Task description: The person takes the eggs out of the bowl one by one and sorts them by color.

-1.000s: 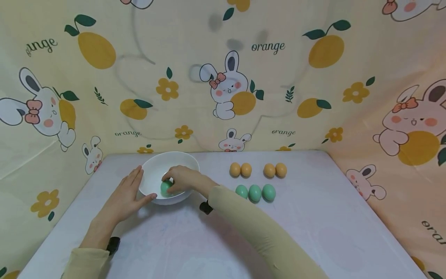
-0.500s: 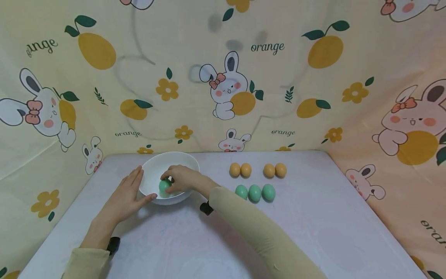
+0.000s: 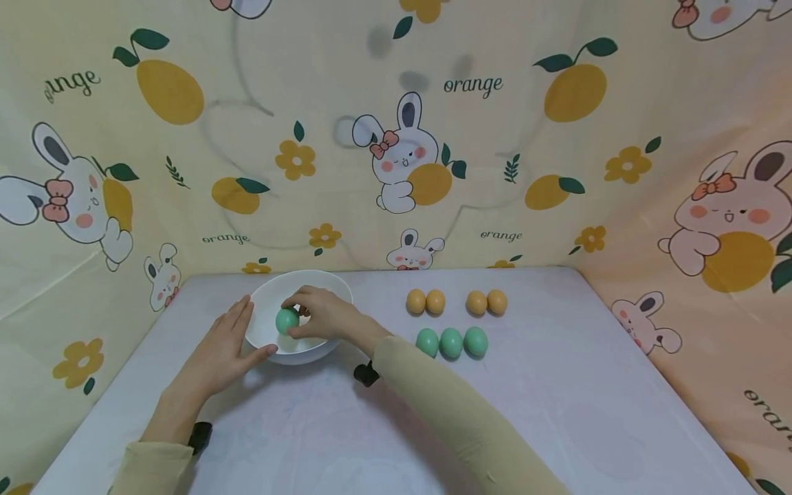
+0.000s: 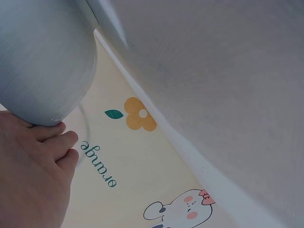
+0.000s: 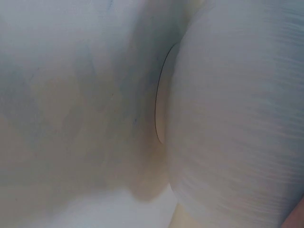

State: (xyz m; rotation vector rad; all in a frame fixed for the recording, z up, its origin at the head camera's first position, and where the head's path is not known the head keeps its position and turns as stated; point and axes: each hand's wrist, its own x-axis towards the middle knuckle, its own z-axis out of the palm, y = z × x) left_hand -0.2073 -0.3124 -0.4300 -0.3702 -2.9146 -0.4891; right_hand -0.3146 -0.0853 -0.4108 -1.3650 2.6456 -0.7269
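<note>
In the head view my right hand (image 3: 324,315) pinches a green egg (image 3: 287,321) between thumb and fingers, inside the white bowl (image 3: 266,292). Fingers straight, my left hand (image 3: 218,350) rests along the bowl's left side, its thumb at the near rim. The left wrist view shows the fingertips of the left hand (image 4: 35,166) against the outer wall of the bowl (image 4: 47,61). From the right wrist, the bowl's outer wall (image 5: 232,109) fills the right half, and the egg is hidden there.
Right of the bowl, several green eggs (image 3: 452,343) lie in a row, partly behind the right forearm. Behind them are two pairs of yellow eggs (image 3: 425,302), the second pair (image 3: 487,302) farther right. A printed cloth (image 3: 346,192) rises at the table's back edge.
My right hand has lifted slightly and shifted a little left and away within the bowl, carrying the green egg. The left hand and the other eggs have stayed in place.
</note>
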